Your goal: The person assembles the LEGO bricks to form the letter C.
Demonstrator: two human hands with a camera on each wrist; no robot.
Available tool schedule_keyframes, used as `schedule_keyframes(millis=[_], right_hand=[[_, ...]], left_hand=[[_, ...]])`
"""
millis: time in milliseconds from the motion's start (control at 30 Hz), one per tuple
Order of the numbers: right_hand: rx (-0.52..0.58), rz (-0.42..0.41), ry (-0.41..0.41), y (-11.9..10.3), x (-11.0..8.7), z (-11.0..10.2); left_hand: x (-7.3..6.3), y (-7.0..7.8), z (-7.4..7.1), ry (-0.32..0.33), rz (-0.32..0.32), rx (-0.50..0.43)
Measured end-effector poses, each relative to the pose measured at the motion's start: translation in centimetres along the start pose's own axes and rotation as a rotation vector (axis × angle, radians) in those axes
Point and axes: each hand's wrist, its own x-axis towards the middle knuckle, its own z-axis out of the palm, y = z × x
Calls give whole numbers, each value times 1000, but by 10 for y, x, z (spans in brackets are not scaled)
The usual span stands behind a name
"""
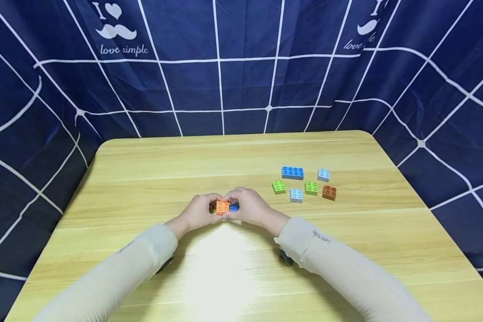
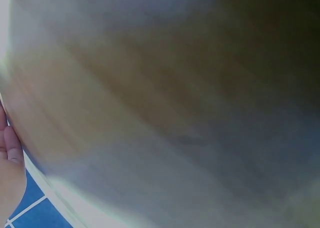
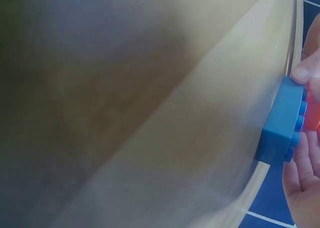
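Both hands meet near the middle of the table around two toy building bricks. My left hand (image 1: 199, 211) pinches an orange four-stud brick (image 1: 222, 207) between thumb and fingers. My right hand (image 1: 251, 206) grips a longer blue brick (image 1: 234, 207), its thumb and fingers close to the orange one. In the right wrist view the blue brick (image 3: 281, 120) is seen from its smooth side, studs facing the orange brick (image 3: 313, 107). Fingers hide parts of both bricks. At the edge of the left wrist view only part of a hand (image 2: 12, 173) appears, without bricks.
Right of the hands lie a blue eight-stud brick (image 1: 292, 173), two light blue bricks (image 1: 324, 175), two green bricks (image 1: 279, 187) and a brown brick (image 1: 329, 192). A dark blue curtain (image 1: 245, 85) with white lines surrounds the wooden table (image 1: 153, 170).
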Motion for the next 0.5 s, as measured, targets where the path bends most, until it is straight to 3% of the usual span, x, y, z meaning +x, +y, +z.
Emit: schedule_keyframes(millis=[500], right_hand=[[10, 14, 28, -1, 0, 3]], left_hand=[[0, -2, 0, -3, 23, -6]])
